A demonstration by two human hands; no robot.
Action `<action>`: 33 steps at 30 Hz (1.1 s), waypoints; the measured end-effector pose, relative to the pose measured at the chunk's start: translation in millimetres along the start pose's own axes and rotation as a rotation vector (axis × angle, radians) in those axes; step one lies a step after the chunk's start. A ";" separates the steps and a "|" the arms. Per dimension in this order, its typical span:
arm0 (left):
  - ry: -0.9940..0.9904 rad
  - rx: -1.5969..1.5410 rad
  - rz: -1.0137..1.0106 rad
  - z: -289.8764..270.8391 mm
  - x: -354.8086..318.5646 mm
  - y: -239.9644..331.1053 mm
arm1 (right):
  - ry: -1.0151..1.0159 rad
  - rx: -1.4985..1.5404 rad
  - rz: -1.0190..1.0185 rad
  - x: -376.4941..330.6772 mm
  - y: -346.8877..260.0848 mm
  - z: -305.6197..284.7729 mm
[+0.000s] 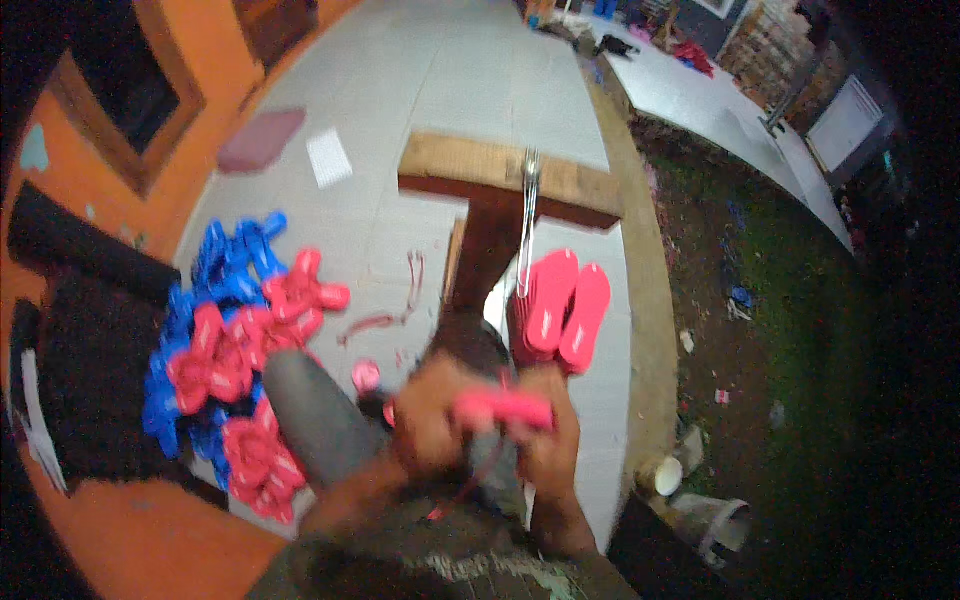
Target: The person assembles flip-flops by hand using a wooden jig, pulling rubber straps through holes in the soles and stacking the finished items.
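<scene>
Okay, you've got a bright-pink, flat, rubbery-looking sole piece (pixel 503 408) low in front of your body, between your left hand (pixel 432 415) and right hand (pixel 550 445). Long axis runs left to right, near level; too blurred to tell toe from heel. Fingers of both hands are curled closed, gripping its ends. Stacked pink soles (pixel 548 300) sit ahead, right of the brown wooden T-shaped stand (pixel 490 215).
</scene>
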State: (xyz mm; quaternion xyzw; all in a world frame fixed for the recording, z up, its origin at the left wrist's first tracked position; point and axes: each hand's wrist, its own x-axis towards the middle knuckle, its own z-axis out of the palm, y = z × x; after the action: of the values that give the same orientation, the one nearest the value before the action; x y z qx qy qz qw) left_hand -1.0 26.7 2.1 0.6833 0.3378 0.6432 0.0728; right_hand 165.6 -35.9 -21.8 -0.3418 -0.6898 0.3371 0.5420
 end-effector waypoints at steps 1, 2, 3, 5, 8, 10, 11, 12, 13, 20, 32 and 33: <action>-0.037 -0.016 -0.105 -12.1 -53.3 8.5 | -0.106 -0.065 0.057 -14.5 -12.5 -8.0; 0.039 0.095 -0.207 -23.6 -75.6 32.2 | -0.239 -0.101 0.112 -29.6 -11.9 -5.9; 0.128 0.153 -0.292 -28.4 -85.2 67.8 | -0.228 0.035 0.193 -29.3 -24.2 -7.4; 0.000 0.112 -0.308 -34.5 -100.6 73.2 | -0.120 0.199 0.199 -15.1 -21.9 -5.8; -0.188 -0.062 -0.719 -15.0 -105.0 82.8 | 0.069 0.337 0.190 -14.9 -8.7 6.9; -0.184 -0.657 -1.250 -8.8 -112.5 81.4 | 0.086 0.460 0.128 -11.2 -2.0 18.0; -0.185 -0.409 -1.176 -7.4 -119.4 83.3 | 0.148 0.448 0.060 -7.9 1.6 18.1; -0.156 -0.354 -1.129 -2.5 -128.3 79.7 | 0.169 0.397 0.062 -6.3 4.5 17.8; -0.124 -0.298 -1.084 3.9 -133.5 76.3 | 0.187 0.347 0.065 -5.7 7.0 16.9; 0.365 -1.479 -1.127 -16.0 -132.7 10.9 | 0.262 0.667 0.264 -37.1 32.3 22.1; 0.031 -0.413 -0.627 -21.2 -77.9 30.4 | 0.078 0.313 0.213 1.0 11.1 38.7; -0.015 -0.333 -0.432 -22.0 -67.9 29.8 | 0.074 0.302 0.118 2.5 13.7 38.2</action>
State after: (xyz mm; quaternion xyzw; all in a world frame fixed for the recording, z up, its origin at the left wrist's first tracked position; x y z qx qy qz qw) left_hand -6.6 -41.1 -34.8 0.5787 0.3649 0.6543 0.3223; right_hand 129.3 -30.0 -39.1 -0.3086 -0.5895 0.4554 0.5915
